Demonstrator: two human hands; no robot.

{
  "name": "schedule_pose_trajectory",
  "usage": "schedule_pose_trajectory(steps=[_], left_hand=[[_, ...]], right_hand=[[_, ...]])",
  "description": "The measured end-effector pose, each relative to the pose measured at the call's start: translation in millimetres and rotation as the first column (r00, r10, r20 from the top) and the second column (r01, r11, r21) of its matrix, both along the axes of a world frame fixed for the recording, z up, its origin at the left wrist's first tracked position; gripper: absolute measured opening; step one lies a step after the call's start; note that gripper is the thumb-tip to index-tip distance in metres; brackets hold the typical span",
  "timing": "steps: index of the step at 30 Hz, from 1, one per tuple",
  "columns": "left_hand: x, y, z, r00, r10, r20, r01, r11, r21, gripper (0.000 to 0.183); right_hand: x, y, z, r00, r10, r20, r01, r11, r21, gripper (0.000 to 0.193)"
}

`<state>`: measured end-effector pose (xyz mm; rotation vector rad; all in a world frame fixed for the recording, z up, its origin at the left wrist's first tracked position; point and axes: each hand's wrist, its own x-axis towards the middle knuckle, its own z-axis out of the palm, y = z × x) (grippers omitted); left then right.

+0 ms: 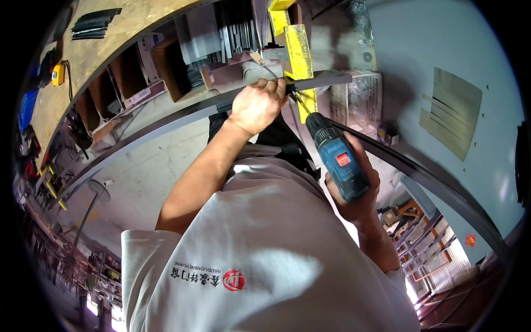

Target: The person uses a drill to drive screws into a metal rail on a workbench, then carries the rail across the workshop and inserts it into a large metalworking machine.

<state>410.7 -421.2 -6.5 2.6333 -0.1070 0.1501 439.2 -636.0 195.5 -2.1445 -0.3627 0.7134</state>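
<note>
The right hand (365, 185) is wrapped around a blue drill (338, 157) with a red patch on its top. The drill's chuck (316, 124) points forward and leftward to the spot where two dark bars come together; whether the bit touches there, I cannot tell. The left hand (257, 105), knuckles up, has its fingers curled over the grey bar (166, 124), just beside that meeting point. This bar runs from there far out to the left, with a short end past the hand to the right. The second bar (420, 171) slants from near the drill's nose toward the lower right.

Under the meeting point stands a yellow support (298, 52). Beyond the left hand are open boxes (133, 69) and a bundle of grey strips (235, 36). Right of the support sits a pale crate (365, 99). At the upper left, a wooden surface (138, 14) carries black strips (95, 23) and a yellow tape measure (58, 74). On the right, a brown sheet (451, 113) lies against a pale panel (398, 41).
</note>
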Motion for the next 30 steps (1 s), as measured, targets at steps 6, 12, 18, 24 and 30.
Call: schedule_pose_trajectory(steps=[6, 12, 18, 24, 30], left_hand=[[-0.1, 0.3, -1.1, 0.999, -0.023, 0.028, 0.022, 0.998, 0.055, 0.034], [0.3, 1.1, 4.6, 0.999, -0.02, -0.04, 0.022, 0.999, 0.047, 0.039], [0.0, 1.4, 2.5, 1.0, -0.028, -0.015, 0.029, 0.998, 0.052, 0.04], [0.4, 0.9, 2.2, 1.0, -0.024, -0.012, 0.024, 0.999, 0.042, 0.041], [2.1, 1.1, 5.7, 0.999, -0.032, -0.042, 0.034, 0.998, 0.051, 0.042]], right_hand=[[9.3, 8.7, 2.3, 0.999, 0.053, -0.003, -0.053, 0.999, -0.012, 0.072], [16.4, 17.8, 8.1, 0.996, 0.057, -0.068, -0.057, 0.998, 0.008, 0.072], [29.1, 32.2, 23.0, 0.986, 0.067, -0.152, -0.074, 0.996, -0.041, 0.067], [45.8, 40.2, 30.0, 0.979, 0.109, -0.173, -0.125, 0.988, -0.088, 0.065], [44.5, 46.4, 33.2, 0.959, 0.082, -0.273, -0.119, 0.985, -0.123, 0.066]])
